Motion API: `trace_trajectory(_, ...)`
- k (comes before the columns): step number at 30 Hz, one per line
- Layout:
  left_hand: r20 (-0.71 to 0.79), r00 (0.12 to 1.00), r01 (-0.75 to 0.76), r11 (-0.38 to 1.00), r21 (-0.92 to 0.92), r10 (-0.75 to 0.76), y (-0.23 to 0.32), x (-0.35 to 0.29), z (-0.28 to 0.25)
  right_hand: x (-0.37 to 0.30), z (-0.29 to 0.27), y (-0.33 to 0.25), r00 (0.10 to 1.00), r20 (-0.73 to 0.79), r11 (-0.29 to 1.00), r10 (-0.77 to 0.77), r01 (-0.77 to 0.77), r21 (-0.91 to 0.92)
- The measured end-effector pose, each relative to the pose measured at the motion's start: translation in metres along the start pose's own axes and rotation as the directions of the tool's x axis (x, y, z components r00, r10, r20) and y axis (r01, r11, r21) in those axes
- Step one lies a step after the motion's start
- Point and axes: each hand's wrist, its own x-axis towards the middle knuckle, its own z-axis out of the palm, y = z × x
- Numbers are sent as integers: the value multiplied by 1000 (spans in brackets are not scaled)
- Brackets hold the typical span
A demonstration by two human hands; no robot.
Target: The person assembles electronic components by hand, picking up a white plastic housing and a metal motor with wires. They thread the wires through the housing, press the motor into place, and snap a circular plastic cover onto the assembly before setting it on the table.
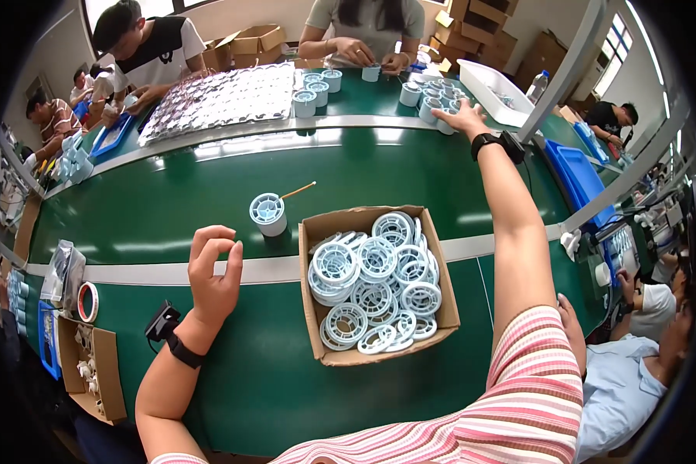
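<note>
My right hand [462,118] reaches far across the bench, fingers spread, at the near edge of a cluster of pale blue round cups [429,110]. Its fingertips overlap the nearest cups; whether they touch cannot be made out. My left hand [215,272] is raised over the near bench, fingers loosely curled with a gap to the thumb and nothing seen between them. Beyond it, a pale blue cup with a spoked top [268,214] stands upright on the green belt, a thin orange stick [298,190] beside it. Between my arms sits an open cardboard box [443,313] full of pale blue plastic rings [377,259].
Metal rails [271,271] border the green belt [162,209]. Across it lie a tray of wired parts [216,100], several more cups [305,103] and a white bin [496,93]. Co-workers sit opposite and at right. A tape roll [88,301] and small carton [110,375] stand left.
</note>
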Motion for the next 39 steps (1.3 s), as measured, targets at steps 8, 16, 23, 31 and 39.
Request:
trace_trajectory(8,4,991,131,991,38,-132,-5,6,-3,63,51,-19,989,51,988,142,-145,59)
trace_trajectory(16,2,988,153,987,57,-154,-5,3,-6,19,53,-35,996,-63,998,66,-64,25)
trace_trajectory(23,-58,985,162,987,-4,-162,-6,3,2,-28,28,-8,989,-44,989,-142,140,-36)
trace_trajectory(31,-122,984,123,990,-68,-131,-21,12,-3,-160,-88,-77,681,-382,612,-625,731,303)
trace_trajectory(39,-315,821,399,874,-279,-475,-121,12,-56,-403,-78,-204,-120,-49,-129,-992,857,499)
